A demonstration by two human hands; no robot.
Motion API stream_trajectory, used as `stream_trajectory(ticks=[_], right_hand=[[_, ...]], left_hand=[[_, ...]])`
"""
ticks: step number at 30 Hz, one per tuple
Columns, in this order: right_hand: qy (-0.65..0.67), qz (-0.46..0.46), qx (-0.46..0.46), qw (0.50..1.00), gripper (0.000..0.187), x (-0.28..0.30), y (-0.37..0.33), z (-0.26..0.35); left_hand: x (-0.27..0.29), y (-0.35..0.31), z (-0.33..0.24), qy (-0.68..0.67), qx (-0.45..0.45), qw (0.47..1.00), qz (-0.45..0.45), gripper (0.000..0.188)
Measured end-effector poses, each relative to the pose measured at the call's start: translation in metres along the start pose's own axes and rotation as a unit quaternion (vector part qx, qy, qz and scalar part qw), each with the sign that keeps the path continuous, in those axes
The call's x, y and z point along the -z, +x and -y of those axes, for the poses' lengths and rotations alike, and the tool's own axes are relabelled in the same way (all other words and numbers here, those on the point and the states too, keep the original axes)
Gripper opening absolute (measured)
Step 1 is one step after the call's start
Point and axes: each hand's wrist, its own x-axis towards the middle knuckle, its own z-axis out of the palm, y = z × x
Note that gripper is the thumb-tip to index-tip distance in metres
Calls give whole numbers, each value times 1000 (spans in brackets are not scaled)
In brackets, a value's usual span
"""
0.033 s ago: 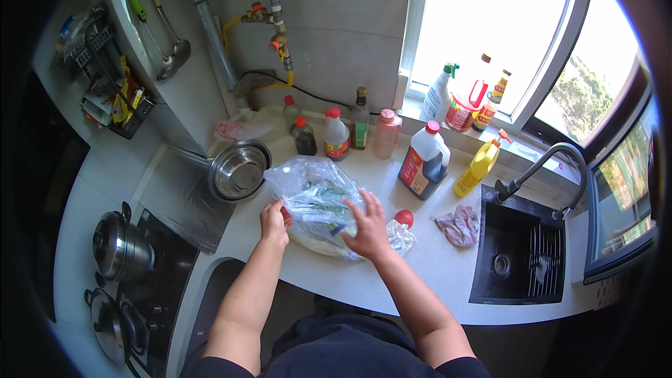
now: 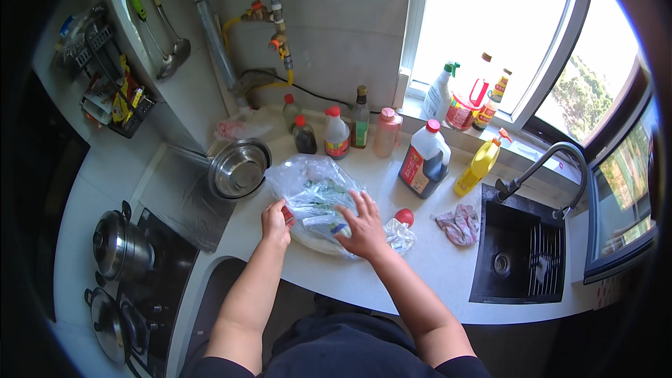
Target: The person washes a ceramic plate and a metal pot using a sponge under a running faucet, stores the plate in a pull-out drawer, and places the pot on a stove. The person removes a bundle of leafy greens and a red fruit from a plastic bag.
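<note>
A clear plastic bag (image 2: 315,168) with green leafy contents lies on the counter in front of me. At its left side my left hand (image 2: 276,222) is closed around a small red thing (image 2: 288,215), whose kind I cannot make out. My right hand (image 2: 364,227) is on the bag's right side, fingers spread and gripping nothing. Part of the bag is hidden beneath that hand. Just right of it lie a round red thing (image 2: 404,217) and a crumpled clear plastic wrapper (image 2: 400,238).
Several bottles stand behind the bag, among them a large dark jug (image 2: 425,161) and a yellow pump bottle (image 2: 479,166). A steel bowl (image 2: 240,168) is at the left. A pink cloth (image 2: 458,225) lies beside the black sink (image 2: 483,287). Pots (image 2: 122,245) stand at far left.
My right hand has shifted very slightly to the left over the bag, fingers still spread. The left hand stays almost in place.
</note>
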Motion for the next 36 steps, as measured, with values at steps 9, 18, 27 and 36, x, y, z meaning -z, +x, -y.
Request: stream_trajectory(ticks=[9, 18, 27, 36], right_hand=[[148, 149, 226, 951, 9, 37, -14, 3], [-69, 254, 89, 961, 48, 42, 4, 14], [-255, 392, -86, 880, 93, 45, 9, 20], [-59, -27, 3, 998, 25, 53, 23, 31]], left_hand=[[-20, -82, -7, 315, -666, 632, 242, 14], [-35, -40, 8, 378, -552, 717, 193, 13], [1, -22, -5, 745, -436, 496, 93, 65], [0, -54, -18, 652, -534, 510, 170, 58]])
